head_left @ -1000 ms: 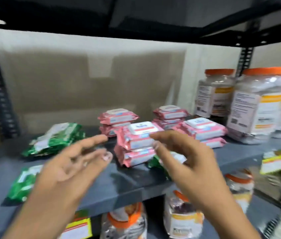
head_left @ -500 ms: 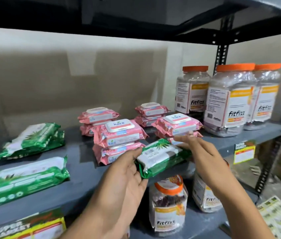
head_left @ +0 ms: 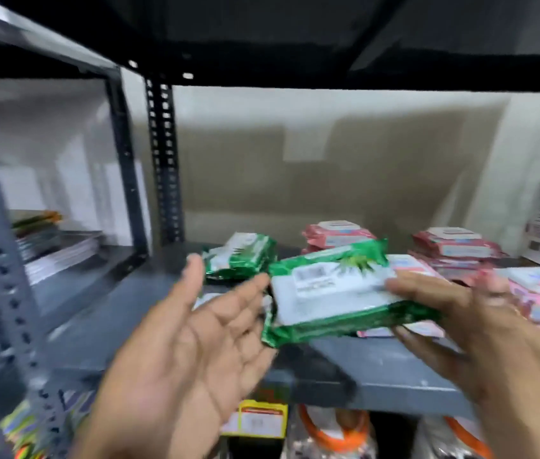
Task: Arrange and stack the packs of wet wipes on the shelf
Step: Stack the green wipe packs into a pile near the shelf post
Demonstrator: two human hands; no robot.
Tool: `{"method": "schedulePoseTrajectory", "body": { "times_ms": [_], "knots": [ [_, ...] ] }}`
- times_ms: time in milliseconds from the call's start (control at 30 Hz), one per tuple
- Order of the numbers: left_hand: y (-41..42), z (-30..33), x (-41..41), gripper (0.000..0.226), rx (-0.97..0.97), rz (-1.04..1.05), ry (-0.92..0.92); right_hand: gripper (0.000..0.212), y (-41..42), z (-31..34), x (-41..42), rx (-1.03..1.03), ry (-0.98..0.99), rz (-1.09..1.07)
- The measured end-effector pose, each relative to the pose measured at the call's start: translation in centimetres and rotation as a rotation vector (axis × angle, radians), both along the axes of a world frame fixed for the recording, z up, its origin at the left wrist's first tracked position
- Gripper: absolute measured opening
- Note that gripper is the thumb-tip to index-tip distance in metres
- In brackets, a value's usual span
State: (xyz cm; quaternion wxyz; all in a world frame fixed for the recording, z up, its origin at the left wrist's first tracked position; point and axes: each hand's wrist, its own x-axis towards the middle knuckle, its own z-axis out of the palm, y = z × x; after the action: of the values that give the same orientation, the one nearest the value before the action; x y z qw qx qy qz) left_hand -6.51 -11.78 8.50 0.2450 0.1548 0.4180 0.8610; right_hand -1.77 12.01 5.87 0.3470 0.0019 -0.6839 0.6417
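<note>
My right hand [head_left: 454, 313] grips a glossy green wipes pack [head_left: 334, 293] by its right end, above the grey metal shelf [head_left: 378, 369]; its white label is blurred, unreadable. My left hand [head_left: 195, 336] is spread open just left of it, empty. Behind it, another green pack [head_left: 240, 256]; pink packs [head_left: 450, 250] stacked beyond.

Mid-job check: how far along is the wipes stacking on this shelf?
Done: the pink packs sit in stacks at the right. In hand: the right hand holds a green pack above the shelf; the left hand is open beside it. Left: that pack and the green pack at the back are not yet stacked together.
</note>
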Motion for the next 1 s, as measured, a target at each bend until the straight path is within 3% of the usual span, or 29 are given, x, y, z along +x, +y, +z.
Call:
{"method": "schedulePoseTrajectory", "body": {
  "times_ms": [33,133,200,300,400,467,533,567,667,800,933,1000],
  "knots": [
    [-1.1,0.2,-0.6,0.104,-0.025,0.052,0.039,0.024,-1.8,-0.1,-1.1,0.041,0.028,0.05],
    [-3.6,1.1,-2.4,0.098,-0.171,0.19,0.123,0.051,-6.3,-0.1,-3.3,0.059,0.035,0.14],
    [-4.1,1.1,-4.0,0.098,-0.3,0.204,0.124,0.051,-7.6,-0.3,-4.3,0.071,-0.007,0.174],
    [-4.5,0.2,-5.8,0.111,-0.43,0.206,0.138,0.055,-8.3,-1.3,-5.9,0.289,-0.079,0.068],
    [-4.0,-0.5,-6.4,0.082,-0.598,0.301,0.268,0.062,-8.0,-1.4,-6.1,0.467,-0.122,-0.042],
    [-4.0,-0.6,-6.4,0.061,-0.731,0.558,0.403,0.059,-7.6,-0.7,-6.1,0.444,-0.153,-0.017],
    [-4.3,-0.6,-5.8,0.039,-0.743,0.817,0.531,0.056,-7.2,0.0,-6.6,0.393,-0.16,0.034],
    [-4.4,-0.6,-5.2,0.038,-0.725,0.878,0.568,0.058,-7.1,0.5,-6.9,0.365,-0.145,0.055],
    [-4.2,-0.3,-3.5,0.065,-0.782,0.851,0.633,0.06,-7.1,1.8,-8.3,0.417,-0.212,0.098],
    [-3.4,0.1,-2.7,0.087,-1.228,0.741,0.805,0.075,-7.4,2.2,-8.3,0.548,-0.316,0.058],
    [-4.0,-0.7,-3.7,0.092,-1.324,0.708,0.779,0.07,-7.6,1.6,-6.5,0.386,-0.32,0.074],
    [-4.0,-0.6,-3.6,0.084,-1.341,0.634,0.739,0.082,-7.1,0.6,-7.5,0.315,-0.363,0.156]
  ]
}}
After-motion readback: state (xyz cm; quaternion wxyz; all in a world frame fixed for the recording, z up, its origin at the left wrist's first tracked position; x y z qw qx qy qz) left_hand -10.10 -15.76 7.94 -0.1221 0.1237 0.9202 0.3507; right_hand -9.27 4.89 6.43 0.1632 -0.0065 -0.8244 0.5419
